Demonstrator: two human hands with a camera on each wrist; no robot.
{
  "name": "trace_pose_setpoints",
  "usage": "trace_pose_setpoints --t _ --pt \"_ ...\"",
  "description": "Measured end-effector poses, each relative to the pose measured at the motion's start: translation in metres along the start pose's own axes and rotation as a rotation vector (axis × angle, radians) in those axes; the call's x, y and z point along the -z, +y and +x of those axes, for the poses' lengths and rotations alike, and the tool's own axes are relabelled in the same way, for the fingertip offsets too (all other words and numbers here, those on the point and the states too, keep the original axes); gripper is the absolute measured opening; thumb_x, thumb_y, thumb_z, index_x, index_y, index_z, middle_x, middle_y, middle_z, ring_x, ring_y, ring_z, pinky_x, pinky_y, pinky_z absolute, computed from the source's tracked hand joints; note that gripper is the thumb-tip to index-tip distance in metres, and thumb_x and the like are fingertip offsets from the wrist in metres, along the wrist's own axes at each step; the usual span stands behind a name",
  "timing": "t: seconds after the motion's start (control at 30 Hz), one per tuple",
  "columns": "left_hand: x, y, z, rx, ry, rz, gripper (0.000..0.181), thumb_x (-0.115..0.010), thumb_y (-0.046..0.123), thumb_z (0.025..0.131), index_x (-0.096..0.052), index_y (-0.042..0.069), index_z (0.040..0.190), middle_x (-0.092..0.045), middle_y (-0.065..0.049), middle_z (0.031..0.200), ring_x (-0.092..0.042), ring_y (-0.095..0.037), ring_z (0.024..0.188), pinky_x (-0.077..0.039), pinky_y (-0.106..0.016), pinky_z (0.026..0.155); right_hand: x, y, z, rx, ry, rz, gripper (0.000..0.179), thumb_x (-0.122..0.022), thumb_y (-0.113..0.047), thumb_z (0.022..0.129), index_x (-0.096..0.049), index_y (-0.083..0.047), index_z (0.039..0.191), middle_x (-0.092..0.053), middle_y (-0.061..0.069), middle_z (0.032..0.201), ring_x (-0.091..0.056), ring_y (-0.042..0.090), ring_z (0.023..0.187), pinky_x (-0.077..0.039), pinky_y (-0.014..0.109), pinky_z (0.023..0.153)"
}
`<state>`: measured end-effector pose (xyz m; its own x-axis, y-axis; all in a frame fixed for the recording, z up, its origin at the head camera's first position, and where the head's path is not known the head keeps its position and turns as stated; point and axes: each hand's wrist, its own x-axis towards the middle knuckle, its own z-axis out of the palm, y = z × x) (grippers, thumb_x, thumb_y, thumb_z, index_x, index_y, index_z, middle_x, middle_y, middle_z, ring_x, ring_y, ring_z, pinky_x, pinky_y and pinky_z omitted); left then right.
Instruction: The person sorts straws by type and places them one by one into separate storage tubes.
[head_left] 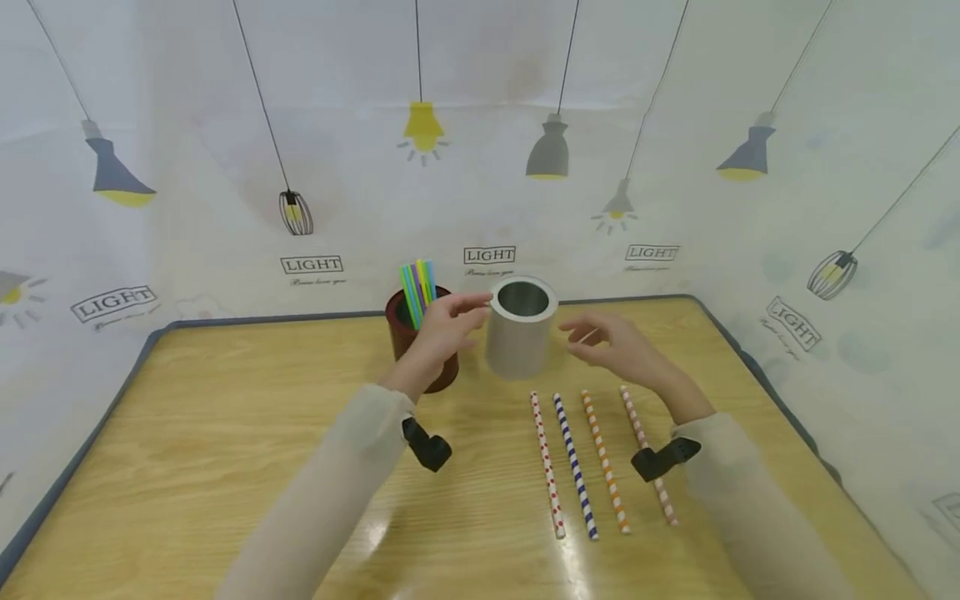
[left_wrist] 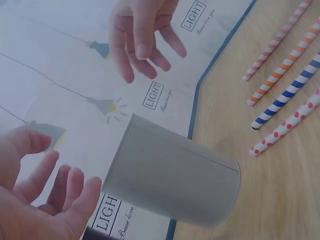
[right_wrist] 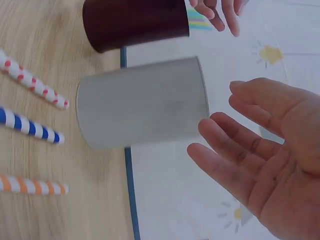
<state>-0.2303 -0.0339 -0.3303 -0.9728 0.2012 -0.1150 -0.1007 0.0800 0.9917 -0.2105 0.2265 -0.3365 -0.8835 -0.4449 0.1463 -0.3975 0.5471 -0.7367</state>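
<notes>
A light grey cylindrical holder [head_left: 517, 346] stands upright near the back of the table, its top opening facing up. My left hand [head_left: 450, 325] is at its left rim with fingers loosely bent and nothing in them; in the left wrist view the left hand [left_wrist: 55, 185] shows its fingers spread beside the holder [left_wrist: 172, 172]. On the other side my right hand [head_left: 611, 346] hovers with relaxed, parted fingers. The right wrist view shows this right hand [right_wrist: 265, 150] with its fingertips close to the holder's rim. Behind my left hand stands a dark red holder [head_left: 402, 333] with colourful straws [head_left: 417, 287].
Laid side by side in front of the grey holder are several paper straws: red-dotted [head_left: 547, 462], blue-striped [head_left: 576, 467], orange-striped [head_left: 606, 462] and pink-striped [head_left: 633, 417], the last partly under my right wrist. A lamp-print cloth [head_left: 487, 200] rises behind the wooden table [head_left: 247, 433].
</notes>
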Motion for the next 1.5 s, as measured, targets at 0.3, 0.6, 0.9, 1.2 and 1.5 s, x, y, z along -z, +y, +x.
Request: trace_pose_setpoints --t 0.3,0.6,0.9,1.2,1.5 --pt "-0.015 -0.001 0.033 0.018 0.176 0.085 0.035 -0.059 0.013 0.088 -0.059 0.010 0.123 -0.050 -0.011 0.124 -0.048 -0.024 0.112 -0.045 -0.039 0.089 0.020 0.031 -0.007 -0.115 -0.030 0.024 0.034 -0.058 -0.015 0.091 -0.054 0.000 0.122 -0.058 0.020 0.104 -0.060 0.032 0.089 -0.053 0.039 0.070" --pt "-0.033 -0.010 0.041 -0.065 0.192 0.177 0.044 -0.060 0.008 0.086 -0.053 0.008 0.129 -0.044 -0.011 0.135 -0.042 -0.029 0.122 -0.040 -0.039 0.095 0.034 0.057 -0.016 -0.180 -0.030 0.046 0.038 -0.057 -0.016 0.092 -0.051 0.002 0.125 -0.056 0.022 0.106 -0.059 0.030 0.090 -0.052 0.046 0.072" --pt "-0.050 -0.024 0.042 -0.127 0.329 0.122 0.048 -0.061 0.003 0.082 -0.052 0.005 0.130 -0.048 -0.013 0.132 -0.046 -0.028 0.118 -0.040 -0.035 0.096 0.036 0.085 -0.029 -0.234 -0.028 0.094 0.042 -0.057 -0.018 0.092 -0.048 0.004 0.127 -0.054 0.024 0.110 -0.057 0.035 0.093 -0.051 0.048 0.074" --pt "-0.052 -0.038 0.047 -0.199 0.343 0.010 0.045 -0.057 -0.003 0.084 -0.051 -0.002 0.128 -0.049 -0.016 0.130 -0.045 -0.029 0.119 -0.039 -0.031 0.096 0.033 0.104 -0.045 -0.314 -0.034 0.127 0.044 -0.056 -0.019 0.093 -0.046 0.005 0.129 -0.053 0.028 0.108 -0.053 0.044 0.097 -0.052 0.046 0.074" --pt "-0.050 -0.043 0.049 -0.242 0.317 0.003 0.045 -0.059 -0.002 0.084 -0.052 -0.002 0.128 -0.049 -0.017 0.130 -0.045 -0.032 0.118 -0.039 -0.034 0.096 0.021 0.114 -0.057 -0.429 -0.048 0.182 0.043 -0.056 -0.011 0.092 -0.044 0.012 0.126 -0.055 0.026 0.097 -0.059 0.035 0.083 -0.053 0.045 0.068"
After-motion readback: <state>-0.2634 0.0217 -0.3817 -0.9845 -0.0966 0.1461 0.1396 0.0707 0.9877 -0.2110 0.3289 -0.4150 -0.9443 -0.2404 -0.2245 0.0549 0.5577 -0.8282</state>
